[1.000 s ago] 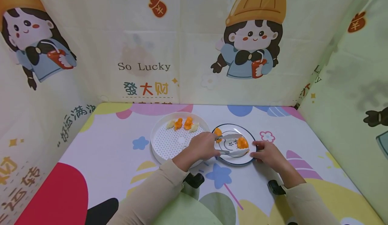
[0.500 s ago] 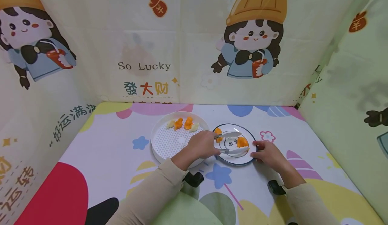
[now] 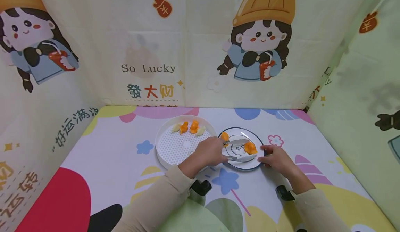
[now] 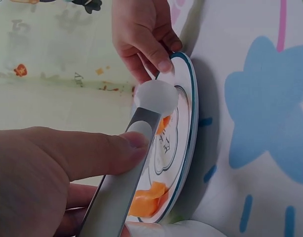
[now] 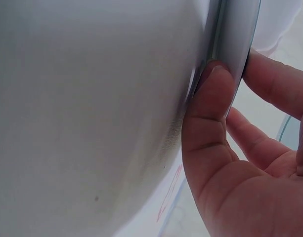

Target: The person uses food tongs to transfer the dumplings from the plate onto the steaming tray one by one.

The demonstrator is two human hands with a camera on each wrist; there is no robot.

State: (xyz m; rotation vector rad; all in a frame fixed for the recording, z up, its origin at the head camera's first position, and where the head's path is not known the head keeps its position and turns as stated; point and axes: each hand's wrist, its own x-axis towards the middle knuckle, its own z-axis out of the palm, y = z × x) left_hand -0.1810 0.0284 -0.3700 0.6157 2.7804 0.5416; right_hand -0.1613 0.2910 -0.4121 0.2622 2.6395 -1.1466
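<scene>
In the head view my left hand (image 3: 210,151) holds a pair of tongs (image 3: 235,142) over a white, blue-rimmed plate (image 3: 232,163). An orange dumpling-shaped piece (image 3: 250,148) lies between the tong tips; whether both tips touch it I cannot tell. Another orange piece (image 3: 224,137) rests at the plate's left side, partly covered by the tongs. My left thumb presses along one grey tong arm (image 4: 114,190) in the left wrist view. My right hand (image 3: 276,159) pinches the plate's right rim. The right wrist view shows its thumb and fingers on either side of the plate edge (image 5: 240,49).
Left of the plate stands a round white tray (image 3: 170,152) with a perforated bottom, partly behind my left hand. Two orange pieces (image 3: 194,126) and two pale pieces (image 3: 176,127) lie toward its back. Printed cloth (image 3: 200,51) walls in the table (image 3: 118,169) at back and sides.
The tongs and left hand have shifted slightly, and the orange piece between the tips sits a little differently. My right hand and the plate have stayed put.
</scene>
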